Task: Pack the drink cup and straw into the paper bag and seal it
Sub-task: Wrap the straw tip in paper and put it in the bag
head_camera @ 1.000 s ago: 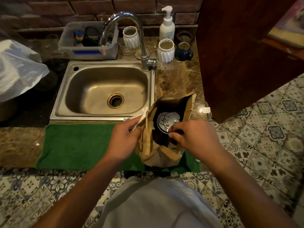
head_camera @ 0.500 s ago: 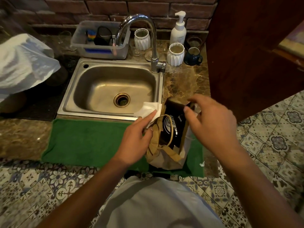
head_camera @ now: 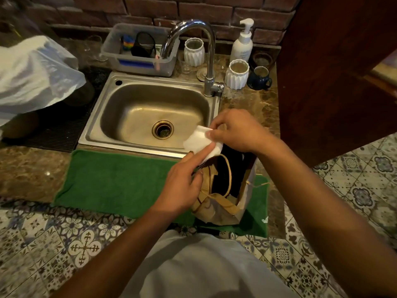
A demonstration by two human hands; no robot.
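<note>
Beside the steel sink [head_camera: 148,117], my right hand [head_camera: 236,131] had left the paper bag [head_camera: 223,203] to pinch the white napkin [head_camera: 200,141] my left hand [head_camera: 182,186] gripped; sealing remained.

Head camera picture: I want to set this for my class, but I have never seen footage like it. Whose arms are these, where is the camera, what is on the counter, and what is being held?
No machine here: the arms belong to a person wearing a wide-angle camera on the head, looking down at their own hands.

A brown paper bag with handles stands open on a green towel mat at the front of a marble counter. Something dark is inside it; the cup cannot be made out clearly.

Above the bag's mouth, the left hand and the right hand both pinch a white folded paper napkin.

Behind are a steel sink, a chrome tap, a white pump bottle, two white ribbed jars and a dark blue mug.
</note>
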